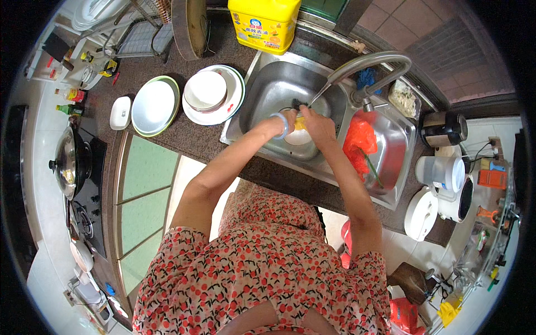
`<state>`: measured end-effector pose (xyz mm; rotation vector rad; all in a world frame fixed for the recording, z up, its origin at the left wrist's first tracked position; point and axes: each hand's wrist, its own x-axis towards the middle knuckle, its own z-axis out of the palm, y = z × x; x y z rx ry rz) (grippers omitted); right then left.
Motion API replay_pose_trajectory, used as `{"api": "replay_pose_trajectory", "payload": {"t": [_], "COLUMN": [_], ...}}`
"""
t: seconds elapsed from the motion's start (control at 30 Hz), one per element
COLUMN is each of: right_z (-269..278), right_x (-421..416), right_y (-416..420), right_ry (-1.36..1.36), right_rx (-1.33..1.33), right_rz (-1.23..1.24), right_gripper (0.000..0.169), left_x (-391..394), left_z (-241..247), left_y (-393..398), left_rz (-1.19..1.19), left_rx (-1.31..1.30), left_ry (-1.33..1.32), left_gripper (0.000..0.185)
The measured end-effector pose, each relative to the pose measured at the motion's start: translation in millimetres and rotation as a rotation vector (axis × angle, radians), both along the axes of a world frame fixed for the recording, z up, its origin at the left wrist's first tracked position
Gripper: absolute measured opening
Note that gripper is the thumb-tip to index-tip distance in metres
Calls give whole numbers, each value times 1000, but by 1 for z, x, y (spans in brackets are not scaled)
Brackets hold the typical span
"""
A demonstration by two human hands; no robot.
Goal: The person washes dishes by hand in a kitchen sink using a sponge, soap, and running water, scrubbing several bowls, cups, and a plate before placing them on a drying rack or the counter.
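Note:
Both hands meet over the large steel sink basin (268, 88), under water running from the curved faucet (368, 63). My left hand (289, 119), with a pale blue bangle at the wrist, and my right hand (316, 125) are at a small dark, wet item (299, 103); what it is cannot be made out. Which hand grips it is unclear, as the fingers overlap. Just below them lies a pale round bowl (297, 137) with something yellow (300, 123) at its upper edge, partly hidden by the hands.
Stacked bowls (205, 91) on plates, more plates (153, 105) and a small white dish (121, 113) stand left of the sink. A yellow detergent jug (264, 25) is behind it. The right basin (395, 155) holds a red plastic bag (361, 138). A wok (69, 163) sits far left.

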<state>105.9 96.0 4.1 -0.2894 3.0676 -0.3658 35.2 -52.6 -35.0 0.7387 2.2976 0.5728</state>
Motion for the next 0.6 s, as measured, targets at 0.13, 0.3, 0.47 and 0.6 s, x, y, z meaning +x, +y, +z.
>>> {"api": "replay_pose_trajectory", "payload": {"t": [0.13, 0.3, 0.47, 0.6], "right_z": [2, -34, -29, -13], "right_x": [-8, -10, -17, -20], "right_y": [-9, 14, 29, 17], "right_ry": [-83, -138, -534, -788], "right_rx": [-25, -189, -451, -432], "right_rz": [-154, -541, -281, -413], "right_gripper": [21, 34, 49, 46], "left_x": [1, 55, 59, 60], "left_z": [23, 25, 14, 17], "left_y": [11, 12, -10, -15], "left_rz": [139, -23, -202, -332], "left_rx": [-124, -130, 191, 110], "left_ry": [399, 835, 881, 789], "left_gripper": [50, 41, 8, 9]}}
